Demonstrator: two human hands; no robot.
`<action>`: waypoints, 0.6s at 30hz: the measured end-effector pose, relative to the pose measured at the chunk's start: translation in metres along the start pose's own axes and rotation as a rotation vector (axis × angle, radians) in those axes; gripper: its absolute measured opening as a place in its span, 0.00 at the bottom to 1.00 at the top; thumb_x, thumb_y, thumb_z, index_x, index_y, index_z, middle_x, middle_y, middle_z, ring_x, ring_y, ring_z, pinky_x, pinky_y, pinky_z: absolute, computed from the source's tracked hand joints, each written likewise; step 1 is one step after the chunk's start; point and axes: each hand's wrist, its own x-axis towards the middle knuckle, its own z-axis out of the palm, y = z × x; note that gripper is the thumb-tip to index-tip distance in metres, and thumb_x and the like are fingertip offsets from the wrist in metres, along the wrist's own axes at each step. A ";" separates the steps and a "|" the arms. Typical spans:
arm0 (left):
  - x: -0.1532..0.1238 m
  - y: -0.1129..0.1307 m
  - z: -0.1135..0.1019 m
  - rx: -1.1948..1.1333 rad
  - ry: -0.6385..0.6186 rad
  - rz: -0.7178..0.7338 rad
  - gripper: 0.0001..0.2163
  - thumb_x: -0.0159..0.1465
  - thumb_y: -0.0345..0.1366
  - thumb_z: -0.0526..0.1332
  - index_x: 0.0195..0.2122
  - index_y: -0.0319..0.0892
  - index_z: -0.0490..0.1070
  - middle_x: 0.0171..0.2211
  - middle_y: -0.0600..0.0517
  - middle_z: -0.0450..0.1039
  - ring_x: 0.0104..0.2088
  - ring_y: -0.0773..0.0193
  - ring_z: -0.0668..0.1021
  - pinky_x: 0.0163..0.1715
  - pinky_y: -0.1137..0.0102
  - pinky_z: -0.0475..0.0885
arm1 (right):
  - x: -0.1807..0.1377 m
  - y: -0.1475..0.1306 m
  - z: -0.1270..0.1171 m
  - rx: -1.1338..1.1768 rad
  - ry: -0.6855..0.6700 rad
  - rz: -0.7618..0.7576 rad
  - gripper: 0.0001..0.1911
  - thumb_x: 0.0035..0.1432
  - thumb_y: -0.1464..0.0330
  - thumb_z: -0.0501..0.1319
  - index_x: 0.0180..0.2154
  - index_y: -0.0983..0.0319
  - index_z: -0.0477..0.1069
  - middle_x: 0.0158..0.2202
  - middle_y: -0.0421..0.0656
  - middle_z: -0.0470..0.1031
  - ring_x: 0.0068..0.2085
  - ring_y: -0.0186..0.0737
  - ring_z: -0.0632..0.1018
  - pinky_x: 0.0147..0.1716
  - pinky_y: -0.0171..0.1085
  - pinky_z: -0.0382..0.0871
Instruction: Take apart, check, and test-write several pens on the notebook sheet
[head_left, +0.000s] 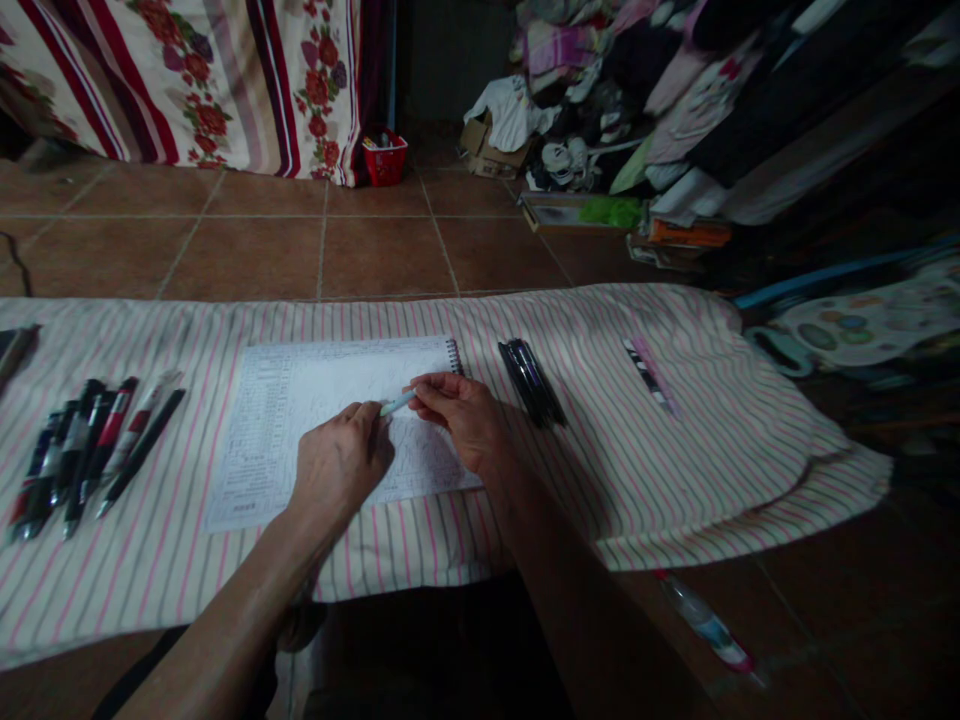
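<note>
Over a spiral-bound sheet of paper [259,430], both hands hold a slim pale pen [397,402] between them. My left hand [341,455] is closed around its left end, fingers curled. At the other end, the fingertips of my right hand [457,408] pinch it. The pen's ends are hidden in the fingers. Handwriting and printed rows cover the paper, which lies flat. Just right of my right hand is a tight group of black pens [532,383]. A looser spread of black, red and clear pens [90,450] lies to the left.
The striped cloth [675,490] covers the low surface. Farther right lie a pink strip-like item [655,375] and a black-and-white one [646,372]. A plastic bottle [705,622] is on the tiled floor. Behind stand a red basket [385,160] and piled clothes [622,70].
</note>
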 end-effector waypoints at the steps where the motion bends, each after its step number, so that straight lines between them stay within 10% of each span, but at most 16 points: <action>1: 0.000 0.000 0.000 0.001 0.008 -0.001 0.10 0.63 0.36 0.50 0.38 0.41 0.69 0.34 0.49 0.76 0.33 0.60 0.78 0.26 0.69 0.63 | -0.001 -0.001 0.000 0.013 -0.014 0.013 0.06 0.44 0.71 0.68 0.28 0.63 0.74 0.29 0.38 0.77 0.26 0.27 0.75 0.28 0.29 0.68; 18: 0.000 0.000 0.000 0.037 0.012 -0.002 0.10 0.64 0.36 0.49 0.38 0.41 0.69 0.34 0.50 0.76 0.31 0.61 0.77 0.25 0.69 0.62 | 0.001 -0.004 -0.007 -0.172 -0.035 -0.043 0.04 0.44 0.69 0.65 0.28 0.60 0.77 0.23 0.36 0.72 0.23 0.26 0.67 0.22 0.30 0.56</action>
